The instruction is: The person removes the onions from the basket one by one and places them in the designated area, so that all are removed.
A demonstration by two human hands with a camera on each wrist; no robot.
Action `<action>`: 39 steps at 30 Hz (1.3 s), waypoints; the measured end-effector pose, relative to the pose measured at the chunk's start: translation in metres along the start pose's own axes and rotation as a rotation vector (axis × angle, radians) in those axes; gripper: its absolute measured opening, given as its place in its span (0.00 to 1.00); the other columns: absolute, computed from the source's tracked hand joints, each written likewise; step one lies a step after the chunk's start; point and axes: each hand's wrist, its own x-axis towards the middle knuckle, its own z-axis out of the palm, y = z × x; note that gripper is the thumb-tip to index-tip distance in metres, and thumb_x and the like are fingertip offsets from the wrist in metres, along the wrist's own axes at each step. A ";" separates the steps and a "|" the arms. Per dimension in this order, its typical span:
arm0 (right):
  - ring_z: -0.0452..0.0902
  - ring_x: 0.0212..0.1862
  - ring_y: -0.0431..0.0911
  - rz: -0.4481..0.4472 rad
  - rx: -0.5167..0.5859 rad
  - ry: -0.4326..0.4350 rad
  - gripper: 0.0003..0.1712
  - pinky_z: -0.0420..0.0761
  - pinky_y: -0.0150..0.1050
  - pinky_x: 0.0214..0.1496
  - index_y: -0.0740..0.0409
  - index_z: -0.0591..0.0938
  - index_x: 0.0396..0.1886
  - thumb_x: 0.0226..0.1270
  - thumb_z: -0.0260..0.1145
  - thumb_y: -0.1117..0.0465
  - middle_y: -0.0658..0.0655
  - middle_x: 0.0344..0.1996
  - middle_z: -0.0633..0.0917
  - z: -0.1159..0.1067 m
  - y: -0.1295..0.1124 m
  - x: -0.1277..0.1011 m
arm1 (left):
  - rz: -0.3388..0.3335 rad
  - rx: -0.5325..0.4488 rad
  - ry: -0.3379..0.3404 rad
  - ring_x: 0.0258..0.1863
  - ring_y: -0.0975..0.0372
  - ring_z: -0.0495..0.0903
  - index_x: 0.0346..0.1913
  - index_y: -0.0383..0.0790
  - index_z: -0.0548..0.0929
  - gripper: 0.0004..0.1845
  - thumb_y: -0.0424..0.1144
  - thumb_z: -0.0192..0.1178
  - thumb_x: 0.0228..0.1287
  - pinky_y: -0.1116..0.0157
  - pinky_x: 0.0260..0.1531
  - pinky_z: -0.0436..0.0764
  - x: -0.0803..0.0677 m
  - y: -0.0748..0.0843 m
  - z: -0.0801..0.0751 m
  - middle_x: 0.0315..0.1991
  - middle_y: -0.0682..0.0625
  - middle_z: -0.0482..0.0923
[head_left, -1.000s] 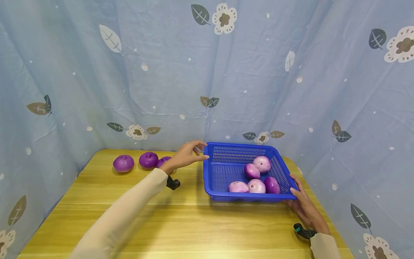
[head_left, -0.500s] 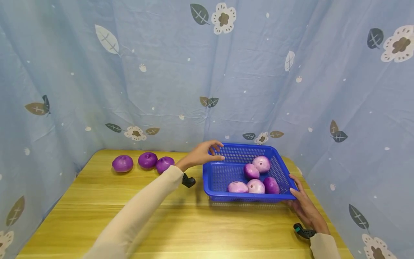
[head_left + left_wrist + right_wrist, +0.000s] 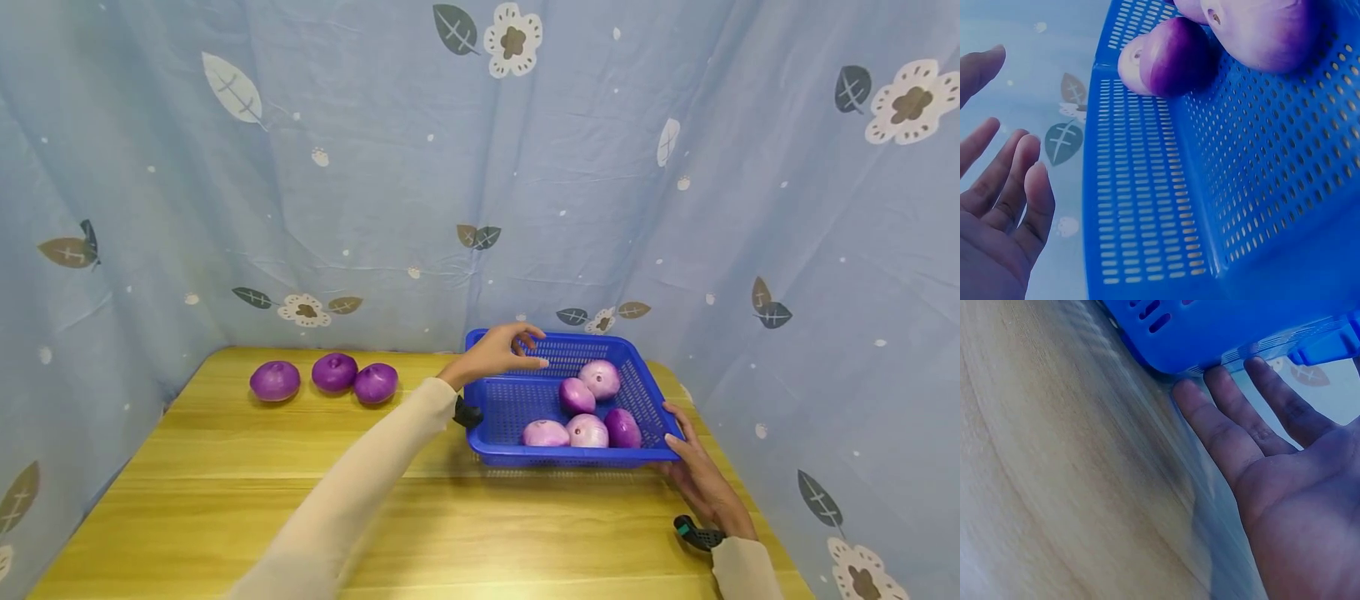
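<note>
A blue plastic basket [image 3: 525,454] stands on the table, with several purple-and-white onions [image 3: 588,431] in its right half. My left hand [image 3: 498,348] hangs over the basket's left part, its fingers loosely bent, holding nothing and apart from the onions. Seen from the left wrist, that hand [image 3: 1004,206] is at the left, beside the basket's slotted wall [image 3: 1141,187]. My right hand [image 3: 701,471] holds the basket's front right corner, with thumb and index finger at the rim. In the right wrist view, the other fingers [image 3: 1222,428] reach to the outer wall, fairly straight.
Three darker purple onions [image 3: 334,372] lie in a row at the back left of the wooden table [image 3: 225,500]. A blue patterned curtain [image 3: 390,167] hangs close behind the table and along its sides. A black wrist device [image 3: 699,533] sits on the right wrist.
My left hand has moved right, from the basket's left rim to over its inside. The right hand keeps its place at the corner. The view has shifted slightly.
</note>
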 end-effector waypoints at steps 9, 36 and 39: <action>0.75 0.60 0.45 0.017 -0.006 0.001 0.36 0.81 0.41 0.59 0.27 0.44 0.82 0.86 0.47 0.54 0.65 0.77 0.40 -0.002 -0.001 0.003 | -0.076 0.005 -0.027 0.51 0.54 0.81 0.61 0.43 0.81 0.27 0.49 0.74 0.63 0.60 0.51 0.81 0.021 -0.006 0.020 0.54 0.40 0.83; 0.72 0.63 0.51 0.016 0.037 0.003 0.35 0.81 0.45 0.60 0.30 0.46 0.82 0.85 0.48 0.55 0.65 0.77 0.43 -0.006 0.000 0.003 | -0.136 0.098 -0.143 0.58 0.48 0.79 0.63 0.35 0.79 0.29 0.44 0.73 0.63 0.55 0.58 0.77 0.047 -0.018 0.090 0.56 0.39 0.81; 0.71 0.63 0.51 0.014 0.033 0.003 0.35 0.80 0.45 0.61 0.31 0.46 0.82 0.85 0.48 0.55 0.65 0.77 0.43 -0.008 -0.001 0.002 | -0.129 0.111 -0.150 0.57 0.49 0.79 0.63 0.36 0.79 0.29 0.44 0.74 0.62 0.56 0.59 0.77 0.049 -0.020 0.096 0.56 0.40 0.81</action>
